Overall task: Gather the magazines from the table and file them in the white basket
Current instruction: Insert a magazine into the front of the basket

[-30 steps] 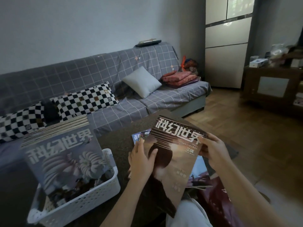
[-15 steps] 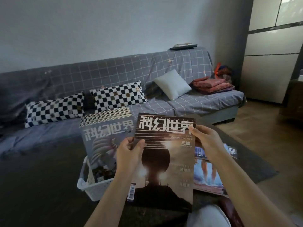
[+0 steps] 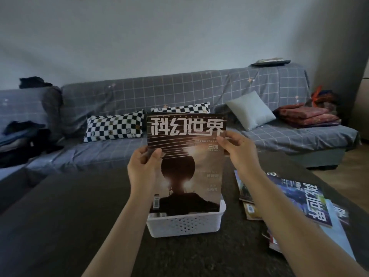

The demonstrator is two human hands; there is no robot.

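Both hands hold the brown-cover magazine [image 3: 186, 160] upright over the white basket [image 3: 184, 223]: left hand [image 3: 144, 168] fingers pinch the left edge, right hand [image 3: 238, 151] fingers the right, squaring it for filing. Bottom edge probably already inside; hard to tell. Loose magazines [image 3: 299, 202] lie on the tabletop [image 3: 83, 212] to the right.

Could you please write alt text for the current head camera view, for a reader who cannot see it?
Both hands, left hand and right hand, hold a dark magazine upright with its lower edge in a white basket on a dark table. More magazines lie to the right; a grey sofa stands behind.
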